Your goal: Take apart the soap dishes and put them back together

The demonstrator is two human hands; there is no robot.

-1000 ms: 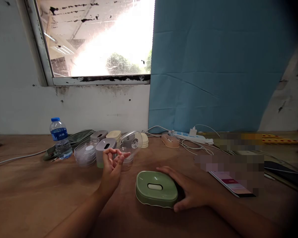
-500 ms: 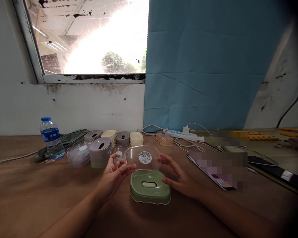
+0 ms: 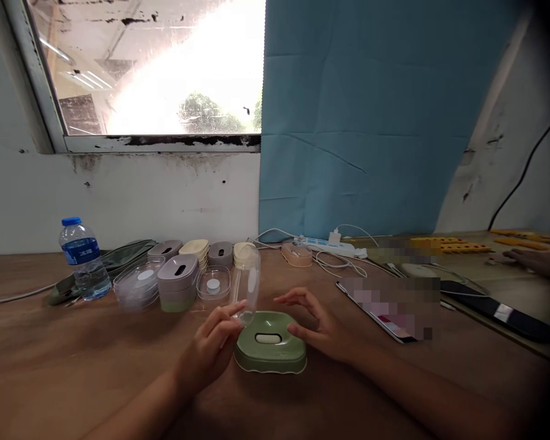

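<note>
My left hand [image 3: 215, 342] grips a clear plastic lid [image 3: 247, 287] by its lower edge. The lid is tipped nearly upright, with a round white label on it. Just below and to the right sits a green oval box [image 3: 270, 351], its top having a slot with a cream piece inside. Over the right side of this box hovers my right hand [image 3: 318, 324], fingers apart and holding nothing; whether a fingertip touches the box I cannot tell.
Left of my hands stand stacked clear lids [image 3: 140, 284], grey-lilac boxes [image 3: 178, 278], cream pieces [image 3: 195, 249] and a water bottle [image 3: 83, 260]. A pink box [image 3: 296, 255], white power strip [image 3: 330, 245] and tablet [image 3: 376, 311] lie rightward. Another person's hand [image 3: 538, 263] shows far right.
The clear lid has turned from facing me to nearly edge-on and moved left. My right hand has let go of it. The view has shifted slightly right.
</note>
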